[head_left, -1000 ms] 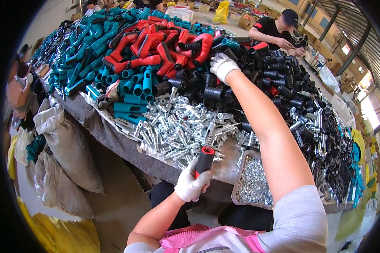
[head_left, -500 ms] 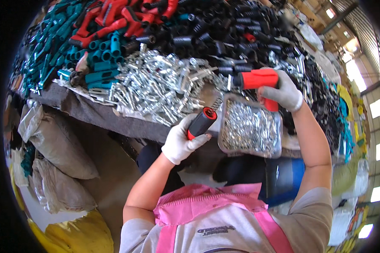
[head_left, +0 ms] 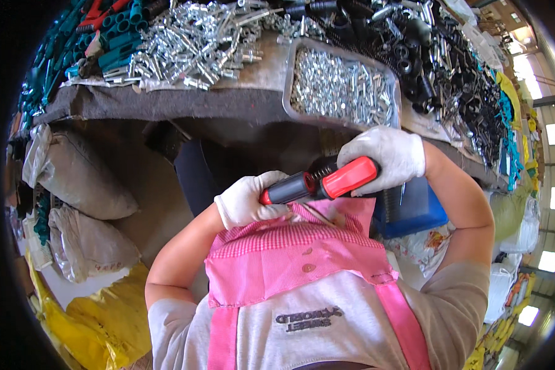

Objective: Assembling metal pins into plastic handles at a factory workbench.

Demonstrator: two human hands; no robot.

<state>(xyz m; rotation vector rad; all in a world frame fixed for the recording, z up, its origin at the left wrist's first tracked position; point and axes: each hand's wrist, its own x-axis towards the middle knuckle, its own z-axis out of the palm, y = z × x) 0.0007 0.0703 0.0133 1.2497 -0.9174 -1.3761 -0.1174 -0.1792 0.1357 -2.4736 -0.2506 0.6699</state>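
In front of my pink apron, both my hands wear white gloves. My left hand (head_left: 248, 202) is closed round a black cylindrical sleeve (head_left: 291, 188) with red at its ends. Closed over a red-and-black tool body (head_left: 353, 176), my right hand (head_left: 387, 155) brings it end to end with the sleeve. A dark coil spring (head_left: 321, 172) shows between the two parts. Whether the parts touch is hard to see. My right fingers and much of the tool body's black side are hidden under the glove.
A clear tray (head_left: 285, 102) of small metal pins stands at the table's edge. Heaped behind are silver metal parts (head_left: 188, 46), teal housings (head_left: 120, 46) and black parts (head_left: 425, 86). A blue bin (head_left: 422, 216) is beside my right arm. Pale sacks (head_left: 83, 176) lie at left.
Both hands have come down and together, from over the table to before my apron. The red tool body has swung toward the sleeve. My view has tilted lower.
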